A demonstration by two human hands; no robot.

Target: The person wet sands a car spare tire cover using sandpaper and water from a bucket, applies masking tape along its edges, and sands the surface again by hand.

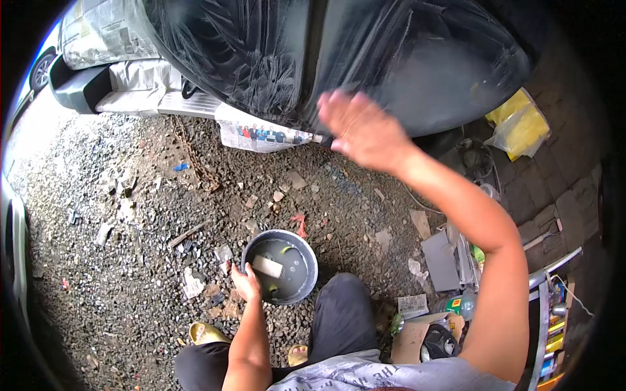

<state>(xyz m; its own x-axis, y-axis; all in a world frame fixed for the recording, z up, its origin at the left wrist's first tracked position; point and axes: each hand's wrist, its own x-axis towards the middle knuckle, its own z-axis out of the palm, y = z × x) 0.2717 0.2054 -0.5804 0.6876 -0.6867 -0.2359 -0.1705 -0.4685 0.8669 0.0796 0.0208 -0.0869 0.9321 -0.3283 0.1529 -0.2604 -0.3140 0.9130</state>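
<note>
My left hand [246,283] is at the left rim of a round grey basin [312,251], thumb by the rim and fingers along the outside. Cloudy water [292,277] fills part of the basin, and a whitish block [267,266] lies in it beside small yellow-green pieces. My right hand [362,130] is stretched out, its fingers extended and slightly blurred, in front of a dark, curved car panel [430,78]. Whether the palm touches the panel is hidden. Whitish streaks and smears cover the panel's surface.
Newspaper [261,133] hangs below the panel's lower edge. Gravel [143,215] with scraps covers the ground. On the right lie a yellow packet [521,124], a grey board [441,260], a plastic bottle [462,305] and an open cardboard box [411,342]. A chain [195,163] lies at the left.
</note>
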